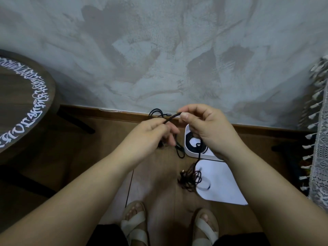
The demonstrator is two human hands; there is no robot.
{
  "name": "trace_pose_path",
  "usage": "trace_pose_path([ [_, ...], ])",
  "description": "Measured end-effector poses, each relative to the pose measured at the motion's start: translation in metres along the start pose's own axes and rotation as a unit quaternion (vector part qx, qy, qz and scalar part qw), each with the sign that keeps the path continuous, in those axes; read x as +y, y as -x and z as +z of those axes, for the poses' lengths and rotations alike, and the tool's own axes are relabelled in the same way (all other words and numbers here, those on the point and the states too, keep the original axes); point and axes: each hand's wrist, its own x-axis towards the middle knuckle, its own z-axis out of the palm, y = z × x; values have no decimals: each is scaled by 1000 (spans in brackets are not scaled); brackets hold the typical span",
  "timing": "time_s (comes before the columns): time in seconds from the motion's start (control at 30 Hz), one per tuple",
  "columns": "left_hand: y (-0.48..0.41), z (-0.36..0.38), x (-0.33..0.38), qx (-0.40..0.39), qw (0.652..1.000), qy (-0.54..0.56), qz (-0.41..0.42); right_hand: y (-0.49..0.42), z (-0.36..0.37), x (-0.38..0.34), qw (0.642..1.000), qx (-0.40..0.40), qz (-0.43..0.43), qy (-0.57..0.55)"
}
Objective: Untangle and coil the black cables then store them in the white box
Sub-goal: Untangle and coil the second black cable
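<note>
- Two feet in pale sandals [135, 226] stand on the wood floor [88, 166], on the near side of the white box [188, 150].
- A flat white lid [223, 189] lies on the floor just beside the white box, on its near side.
- A tangle [190, 176] of black cable is over the lid's edge. It is blurry, so I cannot tell if it touches the lid.
- The white box sits on the floor with its top off. A black coil [190, 137] lies inside it.
- The right hand [205, 126] is above the white box. Its thumb and first finger pinch the black cable [172, 118], and its other fingers are curled.
- The left hand [152, 134] is to the left of the white box. It pinches the same black cable, which runs tight between the two hands.
- A loop of cable [156, 112] lies on the floor on the far side of the white box, near the grey wall [159, 50].
- A round table [21, 103] stands far to the left of the white box.
</note>
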Motion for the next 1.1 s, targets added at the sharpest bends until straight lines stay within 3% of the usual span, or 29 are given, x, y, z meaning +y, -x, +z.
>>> trace_pose_path([
  [0.1,2,5,5,-29,991,129,34,0,-13,0,999,29,7,-38],
  [0.2,1,6,19,-38,973,222,51,1,-29,11,995,-28,39,83],
  [0.33,-1,8,28,-42,946,318,54,4,-50,39,962,-126,134,201],
  [0.43,-5,5,27,-7,925,377,37,6,-62,59,944,-142,200,220],
  [0.53,-10,-1,20,59,917,393,7,5,-60,66,950,-100,199,219],
  [0.6,-12,-2,12,84,933,349,-10,3,-51,64,957,-95,181,204],
  [0.7,-13,1,5,62,966,251,-5,0,-29,58,952,-124,138,245],
  [0.8,-12,6,-1,49,998,23,39,1,-10,51,899,-171,27,402],
  [0.9,-12,8,-10,11,954,-280,106,6,-3,42,872,-205,-44,442],
  [0.97,-12,11,-15,-39,909,-401,105,9,-5,34,862,-220,-76,451],
  [1.03,-11,13,-17,-82,885,-447,98,11,-12,28,871,-210,-88,436],
  [1.1,-10,15,-14,-92,895,-425,98,13,-21,24,908,-161,-78,379],
])
